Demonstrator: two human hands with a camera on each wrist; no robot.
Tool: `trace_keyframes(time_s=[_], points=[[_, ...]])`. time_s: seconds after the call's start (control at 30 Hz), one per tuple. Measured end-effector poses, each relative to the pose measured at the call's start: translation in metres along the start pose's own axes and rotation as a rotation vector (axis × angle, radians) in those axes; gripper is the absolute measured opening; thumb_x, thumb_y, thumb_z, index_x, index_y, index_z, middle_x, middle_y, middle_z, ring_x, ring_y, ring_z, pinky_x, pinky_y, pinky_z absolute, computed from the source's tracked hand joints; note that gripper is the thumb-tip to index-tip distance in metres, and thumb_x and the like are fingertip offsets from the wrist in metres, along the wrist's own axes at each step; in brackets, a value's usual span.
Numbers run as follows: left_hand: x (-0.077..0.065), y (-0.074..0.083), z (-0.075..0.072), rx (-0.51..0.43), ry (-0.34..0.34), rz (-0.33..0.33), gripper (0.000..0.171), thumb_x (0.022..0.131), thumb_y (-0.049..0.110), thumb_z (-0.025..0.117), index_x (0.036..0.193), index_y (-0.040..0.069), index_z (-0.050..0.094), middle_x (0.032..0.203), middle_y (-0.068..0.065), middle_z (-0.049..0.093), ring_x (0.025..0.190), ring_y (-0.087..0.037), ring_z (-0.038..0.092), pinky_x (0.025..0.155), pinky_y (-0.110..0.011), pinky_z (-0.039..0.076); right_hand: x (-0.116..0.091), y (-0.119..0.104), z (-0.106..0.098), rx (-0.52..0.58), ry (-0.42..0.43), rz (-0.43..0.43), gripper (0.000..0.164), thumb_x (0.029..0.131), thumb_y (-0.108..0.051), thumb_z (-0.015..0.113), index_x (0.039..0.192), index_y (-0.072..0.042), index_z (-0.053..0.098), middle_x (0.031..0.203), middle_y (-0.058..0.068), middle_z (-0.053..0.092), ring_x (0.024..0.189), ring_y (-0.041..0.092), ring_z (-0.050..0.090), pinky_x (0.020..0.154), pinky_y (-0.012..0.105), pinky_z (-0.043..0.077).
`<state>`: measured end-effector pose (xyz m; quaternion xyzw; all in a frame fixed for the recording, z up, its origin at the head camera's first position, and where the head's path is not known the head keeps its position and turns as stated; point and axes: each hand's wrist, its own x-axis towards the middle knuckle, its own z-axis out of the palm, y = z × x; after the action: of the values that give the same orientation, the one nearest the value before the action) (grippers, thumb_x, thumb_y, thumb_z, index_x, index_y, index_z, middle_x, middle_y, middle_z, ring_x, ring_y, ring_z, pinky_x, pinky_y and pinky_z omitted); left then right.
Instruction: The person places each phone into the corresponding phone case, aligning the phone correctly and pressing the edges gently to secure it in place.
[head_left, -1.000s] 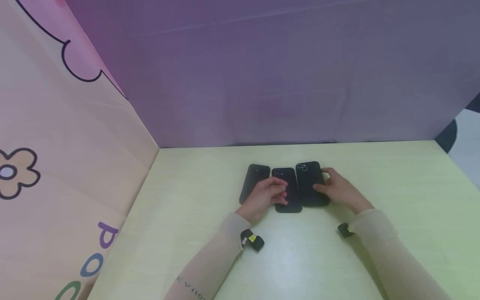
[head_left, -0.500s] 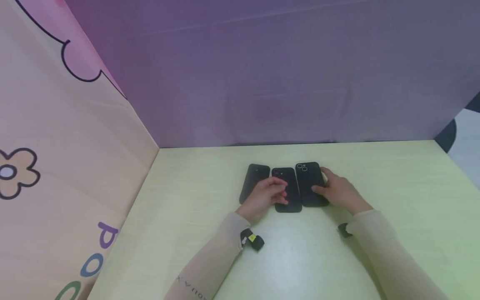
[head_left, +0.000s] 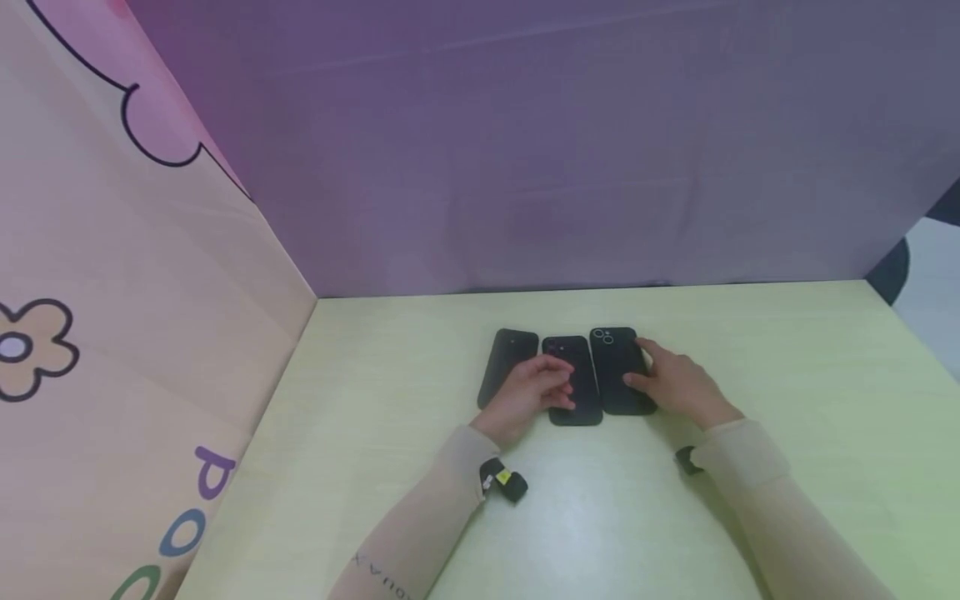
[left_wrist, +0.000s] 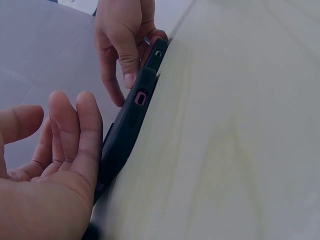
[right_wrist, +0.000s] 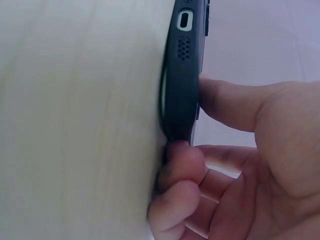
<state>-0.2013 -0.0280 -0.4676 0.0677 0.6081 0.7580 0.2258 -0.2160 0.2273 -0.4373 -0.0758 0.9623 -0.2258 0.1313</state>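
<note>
Three phones in black cases lie side by side, backs up. My right hand (head_left: 678, 387) holds the right phone (head_left: 617, 362), its thumb on the back and its fingers at the right edge. In the right wrist view, a fingertip sits at the lower corner of this phone (right_wrist: 181, 85), beside the table surface. My left hand (head_left: 528, 392), with loosely bent fingers, rests over the middle phone (head_left: 588, 396) and covers part of the left phone (head_left: 504, 362). The left wrist view shows the back of its fingers right against a phone (left_wrist: 120, 135), with nothing in the palm.
The phones lie on a pale yellow-green table (head_left: 405, 358). Behind it hangs a purple-grey cloth (head_left: 562, 167), and a printed panel (head_left: 150, 292) stands along the left side. Each sleeve carries a small black wrist camera (head_left: 513, 485).
My right hand has shifted slightly left, and the right phone has slid a little nearer, its top edge closer in line with the others. The left hand stays in place.
</note>
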Motion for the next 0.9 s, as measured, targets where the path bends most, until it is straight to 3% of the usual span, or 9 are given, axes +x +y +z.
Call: trace_keyframes(time_s=[0.4,0.73,0.8,0.9], points=[[0.002,-0.004,0.0,0.005,-0.016,-0.001,0.03,0.102,0.007,0.056,0.128,-0.009,0.057,0.092,-0.006,0.063,0.078,-0.016,0.067,0.083,-0.029,0.063,-0.003,0.003,0.0,0.02,-0.001,0.004,0.079,0.1,-0.037,0.063,0.156,0.006,0.027,0.094,0.018,0.069,0.079,0.027,0.063,0.072,0.046,0.053],[-0.001,0.004,-0.005,-0.012,0.015,0.0,0.032,0.101,0.007,0.058,0.129,-0.01,0.056,0.09,-0.006,0.063,0.076,-0.016,0.065,0.079,-0.028,0.063,0.0,-0.004,0.0,0.032,-0.006,-0.007,0.078,0.1,-0.038,0.062,0.156,0.005,0.028,0.095,0.018,0.071,0.083,0.029,0.065,0.08,0.054,0.054],[-0.001,0.007,-0.007,0.011,0.04,0.008,0.032,0.101,0.007,0.058,0.128,-0.01,0.057,0.09,-0.006,0.063,0.076,-0.016,0.064,0.077,-0.027,0.063,0.002,-0.004,0.001,0.026,0.0,-0.018,0.078,0.1,-0.038,0.063,0.156,0.005,0.029,0.094,0.017,0.072,0.082,0.028,0.065,0.079,0.054,0.055],[-0.002,0.011,-0.009,0.122,0.107,0.025,0.028,0.101,0.008,0.059,0.124,-0.005,0.061,0.092,-0.007,0.064,0.076,-0.015,0.064,0.076,-0.028,0.062,0.004,-0.003,0.003,0.016,0.008,-0.026,0.077,0.1,-0.038,0.063,0.155,0.004,0.031,0.088,0.014,0.071,0.08,0.028,0.064,0.08,0.055,0.055]])
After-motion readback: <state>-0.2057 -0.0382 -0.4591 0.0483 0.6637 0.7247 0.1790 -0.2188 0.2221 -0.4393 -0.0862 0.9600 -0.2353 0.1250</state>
